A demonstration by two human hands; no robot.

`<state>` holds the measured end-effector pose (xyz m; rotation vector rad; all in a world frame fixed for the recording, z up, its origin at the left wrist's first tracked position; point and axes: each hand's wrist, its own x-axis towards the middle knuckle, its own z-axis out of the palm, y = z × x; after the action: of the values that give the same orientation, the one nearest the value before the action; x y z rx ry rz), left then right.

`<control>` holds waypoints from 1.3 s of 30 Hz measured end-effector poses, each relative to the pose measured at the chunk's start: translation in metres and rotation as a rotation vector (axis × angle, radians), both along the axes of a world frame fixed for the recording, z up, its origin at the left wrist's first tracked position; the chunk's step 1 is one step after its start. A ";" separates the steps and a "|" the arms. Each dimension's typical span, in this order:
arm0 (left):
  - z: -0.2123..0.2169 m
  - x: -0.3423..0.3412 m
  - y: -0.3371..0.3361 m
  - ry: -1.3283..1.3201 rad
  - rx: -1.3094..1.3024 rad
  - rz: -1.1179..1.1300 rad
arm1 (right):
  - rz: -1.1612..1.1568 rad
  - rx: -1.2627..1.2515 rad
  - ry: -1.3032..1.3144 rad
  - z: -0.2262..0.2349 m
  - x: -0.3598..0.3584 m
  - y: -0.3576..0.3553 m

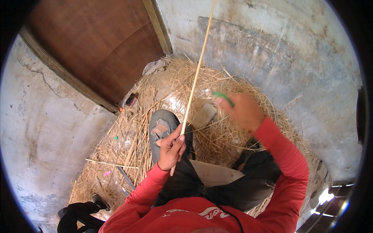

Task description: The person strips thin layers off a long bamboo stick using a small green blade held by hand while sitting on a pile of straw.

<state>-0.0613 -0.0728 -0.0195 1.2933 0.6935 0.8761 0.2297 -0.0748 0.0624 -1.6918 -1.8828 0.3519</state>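
Observation:
My left hand (171,149) is closed around the lower part of a long, thin, pale bamboo strip (198,72). The strip slants up past my bent knee, and its far end reaches the top edge of the view. A short butt end sticks out below my fingers. Off to the right and apart from the strip, my right hand (243,112) is blurred by motion. A curved green piece (224,98) shows at its fingers; whether it is gripped or wrapped round a finger, I cannot tell.
Shavings and split strips (233,143) cover the floor around my legs. A flat, pale block (204,115) lies beyond my knee. Left of me are a long blade (126,178) and a bundle of strips (136,136). Walls and a brown door (97,42) enclose the corner. Another person's dark-clothed leg (79,213) shows lower left.

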 end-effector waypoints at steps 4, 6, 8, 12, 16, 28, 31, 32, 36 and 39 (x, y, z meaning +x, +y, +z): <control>0.005 0.021 0.007 -0.094 -0.052 -0.040 | 0.155 -0.190 -0.155 -0.003 -0.045 -0.023; 0.003 0.026 0.007 -0.156 -0.072 -0.071 | 0.181 -0.196 -0.095 -0.016 -0.054 -0.026; 0.001 0.029 0.007 -0.218 -0.121 -0.088 | 0.183 -0.171 -0.077 -0.024 -0.055 -0.025; -0.006 0.024 0.006 -0.187 -0.136 -0.072 | 0.076 0.051 -0.132 -0.035 -0.042 -0.005; -0.005 0.017 -0.008 -0.117 -0.174 -0.112 | -0.068 0.059 -0.113 -0.036 -0.002 0.029; -0.014 -0.028 -0.048 0.150 -0.159 -0.167 | -0.304 -0.144 0.002 -0.043 0.045 0.056; -0.033 -0.066 -0.078 0.236 -0.252 -0.230 | -0.595 -0.017 0.075 -0.053 0.147 0.071; -0.042 -0.084 -0.087 0.261 -0.198 -0.234 | -0.651 -0.049 0.055 -0.047 0.169 0.073; -0.062 -0.132 -0.096 0.336 -0.015 -0.207 | -0.812 0.121 -0.051 -0.056 0.212 0.052; -0.051 -0.126 -0.090 0.349 -0.026 -0.082 | -0.708 0.218 -0.094 -0.039 0.179 0.041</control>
<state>-0.1875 -0.1633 -0.0701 1.4573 0.9136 0.5777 0.4083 -0.0338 0.0236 -2.0971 -1.2049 -0.2109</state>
